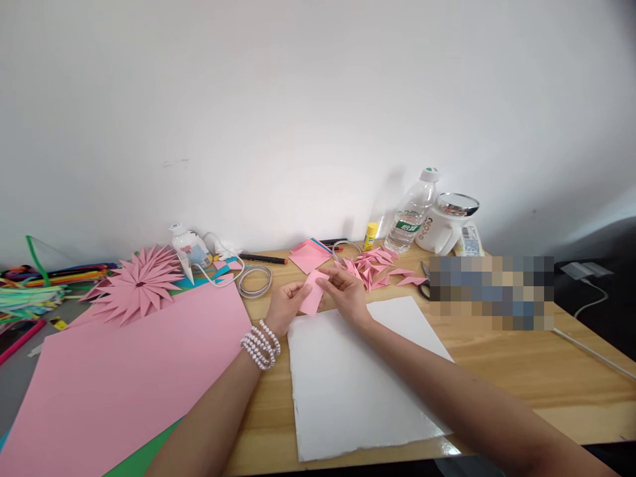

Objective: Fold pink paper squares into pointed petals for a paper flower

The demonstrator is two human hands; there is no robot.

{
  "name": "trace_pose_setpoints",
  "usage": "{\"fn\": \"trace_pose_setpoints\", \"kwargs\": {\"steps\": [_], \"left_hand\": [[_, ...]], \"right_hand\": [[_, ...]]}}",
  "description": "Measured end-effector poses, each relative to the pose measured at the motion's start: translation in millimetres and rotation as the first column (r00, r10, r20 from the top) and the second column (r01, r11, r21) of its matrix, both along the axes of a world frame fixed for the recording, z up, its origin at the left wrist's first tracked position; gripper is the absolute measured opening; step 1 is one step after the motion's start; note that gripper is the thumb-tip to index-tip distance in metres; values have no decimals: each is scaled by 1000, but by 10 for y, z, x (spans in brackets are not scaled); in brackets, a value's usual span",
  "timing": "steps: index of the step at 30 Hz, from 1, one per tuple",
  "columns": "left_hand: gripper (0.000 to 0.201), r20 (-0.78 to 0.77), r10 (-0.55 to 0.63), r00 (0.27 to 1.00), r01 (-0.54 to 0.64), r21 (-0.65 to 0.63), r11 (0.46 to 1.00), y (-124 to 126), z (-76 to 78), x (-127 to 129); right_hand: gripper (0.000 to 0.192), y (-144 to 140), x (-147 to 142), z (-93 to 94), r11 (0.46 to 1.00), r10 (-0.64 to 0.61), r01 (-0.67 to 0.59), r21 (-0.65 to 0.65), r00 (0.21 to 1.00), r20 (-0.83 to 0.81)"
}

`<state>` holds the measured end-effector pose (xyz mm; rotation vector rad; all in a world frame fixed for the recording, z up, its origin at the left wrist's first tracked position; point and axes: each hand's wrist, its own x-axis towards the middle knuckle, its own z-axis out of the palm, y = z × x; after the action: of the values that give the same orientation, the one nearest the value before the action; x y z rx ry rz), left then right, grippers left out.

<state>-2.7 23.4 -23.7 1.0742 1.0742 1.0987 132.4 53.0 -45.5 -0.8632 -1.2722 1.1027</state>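
Note:
Both my hands hold one small pink paper piece (313, 296) just above the far edge of a white sheet (358, 377). My left hand (287, 306), with a pearl bracelet on its wrist, pinches the paper's left side. My right hand (345, 291) grips its upper right edge. A pile of folded pink paper pieces (373, 266) lies just beyond my right hand. A stack of pink square papers (309, 254) sits behind my hands.
A large pink sheet (124, 377) covers the left of the wooden table (521, 371), with a pink paper flower (136, 285) above it. A glue gun (191, 252), tape roll (254, 281), marker (263, 259), glue stick (369, 236), water bottle (412, 212), white kettle (444, 225) and scissors (424, 281) line the back.

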Motion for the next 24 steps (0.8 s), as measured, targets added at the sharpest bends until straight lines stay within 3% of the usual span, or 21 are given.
{"fn": "trace_pose_setpoints", "kwargs": {"steps": [7,24], "left_hand": [[37,32,26,999,-26,7,1000,1,-53,36],[32,56,25,998,-27,31,999,7,-105,37]], "right_hand": [[33,-15,15,26,997,7,-10,-74,999,-41],[31,-27,6,39,997,6,-7,-71,1000,-17]]}}
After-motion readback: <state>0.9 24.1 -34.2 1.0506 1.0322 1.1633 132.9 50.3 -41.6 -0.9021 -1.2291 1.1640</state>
